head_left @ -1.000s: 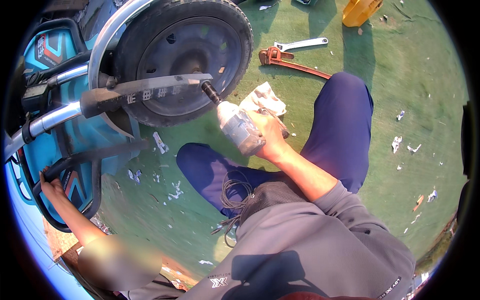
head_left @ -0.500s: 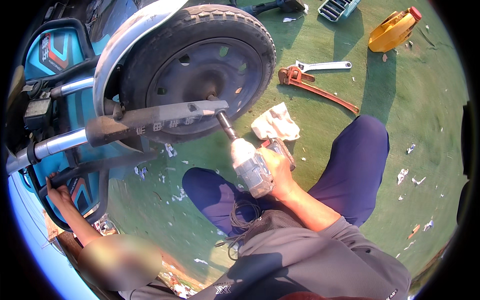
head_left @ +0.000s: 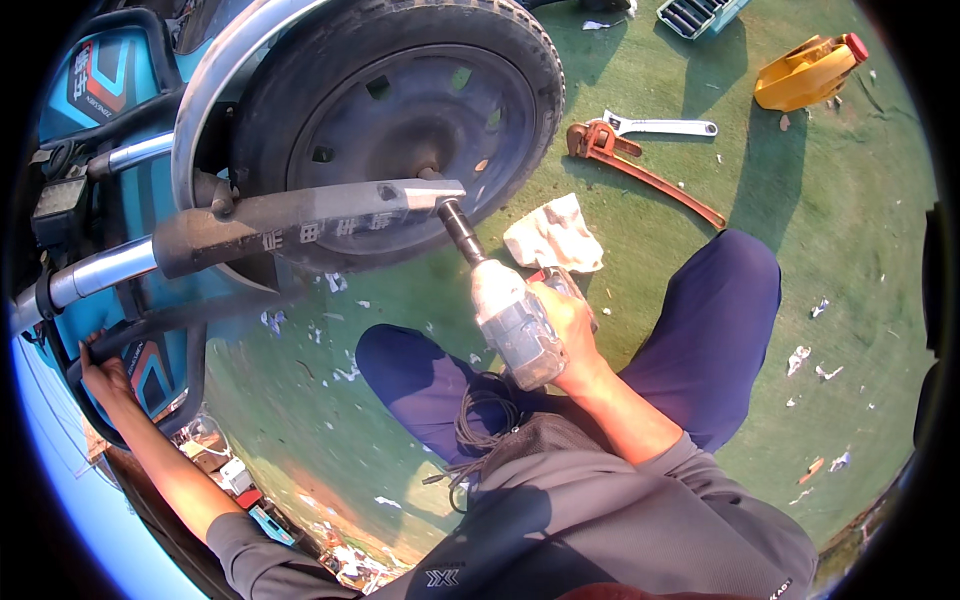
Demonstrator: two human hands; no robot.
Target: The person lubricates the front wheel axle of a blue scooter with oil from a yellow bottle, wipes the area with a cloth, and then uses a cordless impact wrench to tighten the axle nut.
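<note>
My right hand (head_left: 566, 332) is wrapped round the handle of a cordless impact wrench (head_left: 525, 345). Its long dark socket (head_left: 462, 235) reaches the end of the fork leg (head_left: 330, 222), where the wheel's axle is mounted; the fastener itself is hidden. Beside the leg stands the front wheel (head_left: 415, 120), with a black tyre and a dark pressed rim, under a pale mudguard (head_left: 215, 90). At the far left, my left hand (head_left: 106, 380) is closed round the black tubular guard (head_left: 130, 345) in front of a turquoise panel (head_left: 165, 375).
On the green ground lie a crumpled white cloth (head_left: 555, 235), a red pipe wrench (head_left: 650, 175) and a silver adjustable wrench (head_left: 660, 127). Farther off are a yellow jug (head_left: 805, 75) and a teal tool case (head_left: 700, 15). Paper scraps are scattered about. My knees flank the impact wrench.
The view has shifted slightly, and the wheel and fork sit a little higher and farther left. My left hand has closed more round the tubular guard. The impact wrench stays at the fork end.
</note>
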